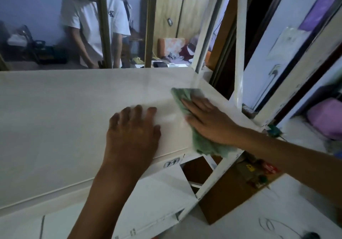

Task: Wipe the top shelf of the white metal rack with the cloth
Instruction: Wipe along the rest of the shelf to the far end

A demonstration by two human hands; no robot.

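Right hand (pixel 209 122): fingers flat, pressing green cloth (pixel 201 142) at top shelf (pixel 55 109) right end.
Left hand (pixel 132 127): fingers spread, bracing shelf.
Progress: wiping underway; left span apparently remains.

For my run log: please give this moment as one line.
right hand: pressing green cloth | left hand: flat on top shelf | wiping near right edge

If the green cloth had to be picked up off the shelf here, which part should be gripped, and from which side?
Probably the bunched near end of the green cloth, which overhangs the front edge of the top shelf. It is free and puffed up, so fingers can pinch it from the front. The far part lies flat beneath the right hand, pressed to the shelf. The left hand rests flat beside it, apart from the cloth.
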